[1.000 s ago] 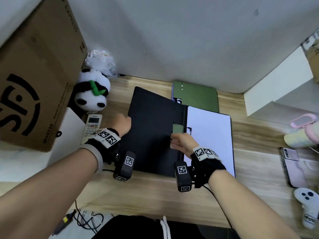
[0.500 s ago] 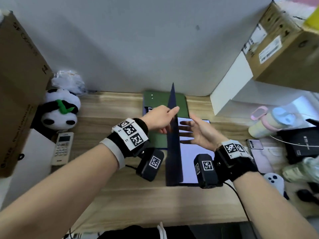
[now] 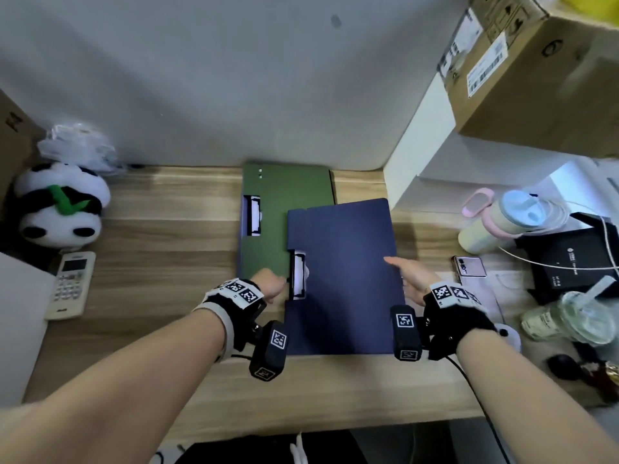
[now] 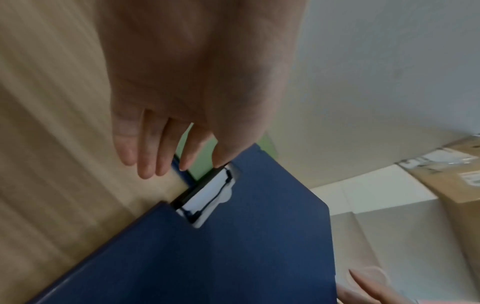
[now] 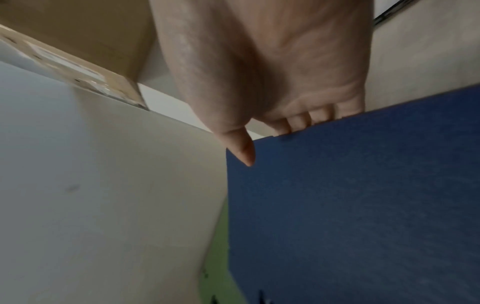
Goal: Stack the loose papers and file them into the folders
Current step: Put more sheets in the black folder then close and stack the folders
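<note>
1. Since half a second ago the blue folder [image 3: 338, 272] has swung shut and lies flat, overlapping the green folder [image 3: 284, 209].
2. Your right hand [image 3: 410, 281] pinches its right edge; your left hand [image 3: 269, 286], fingers relaxed, touches the clip side.
3. Square it before stacking.

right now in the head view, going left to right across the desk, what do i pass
panda plush → remote control → green folder → blue folder → flip phone → pastel bottle → black box
</note>
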{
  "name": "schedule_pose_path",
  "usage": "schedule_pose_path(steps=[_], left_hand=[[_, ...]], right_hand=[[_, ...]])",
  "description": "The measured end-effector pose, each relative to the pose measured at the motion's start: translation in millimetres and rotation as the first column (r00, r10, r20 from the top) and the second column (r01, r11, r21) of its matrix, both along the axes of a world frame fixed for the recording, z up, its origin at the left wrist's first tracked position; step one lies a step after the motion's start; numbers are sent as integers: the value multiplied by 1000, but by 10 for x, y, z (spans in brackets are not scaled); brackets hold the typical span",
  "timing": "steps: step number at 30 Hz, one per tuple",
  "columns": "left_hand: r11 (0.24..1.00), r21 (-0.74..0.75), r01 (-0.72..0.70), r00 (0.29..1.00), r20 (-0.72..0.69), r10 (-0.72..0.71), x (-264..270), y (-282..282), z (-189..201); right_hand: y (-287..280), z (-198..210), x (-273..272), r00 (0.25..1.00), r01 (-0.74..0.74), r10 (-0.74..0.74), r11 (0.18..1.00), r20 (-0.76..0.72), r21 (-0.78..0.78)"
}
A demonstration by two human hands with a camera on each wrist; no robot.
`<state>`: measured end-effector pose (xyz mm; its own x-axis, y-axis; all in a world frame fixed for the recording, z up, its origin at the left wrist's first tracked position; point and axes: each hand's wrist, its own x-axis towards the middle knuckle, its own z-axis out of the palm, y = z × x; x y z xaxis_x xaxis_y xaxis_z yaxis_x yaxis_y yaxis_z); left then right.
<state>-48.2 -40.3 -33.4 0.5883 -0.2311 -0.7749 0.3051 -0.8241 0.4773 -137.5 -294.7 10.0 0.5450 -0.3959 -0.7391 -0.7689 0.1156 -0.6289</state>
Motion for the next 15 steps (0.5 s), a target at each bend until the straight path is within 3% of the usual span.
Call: schedule_pose_path(steps=[6, 10, 13, 15], left_hand=[[980, -67, -186, 978, -106, 178, -209, -137, -103], [961, -130, -244, 948, -243, 208, -305, -173, -187], [879, -257, -402, 890, -333, 310, -333, -111, -205], [851, -310, -423, 886, -338, 318, -309, -36, -178]], right_hand=[[-94, -558, -88, 973, -113, 91, 989, -212, -93], [-151, -851, -85, 971, -160, 125, 974, -205, -160], [-102, -798, -78, 970, -158, 121, 973, -212, -168], [-67, -725, -67, 978, -115, 84, 980, -192, -160]])
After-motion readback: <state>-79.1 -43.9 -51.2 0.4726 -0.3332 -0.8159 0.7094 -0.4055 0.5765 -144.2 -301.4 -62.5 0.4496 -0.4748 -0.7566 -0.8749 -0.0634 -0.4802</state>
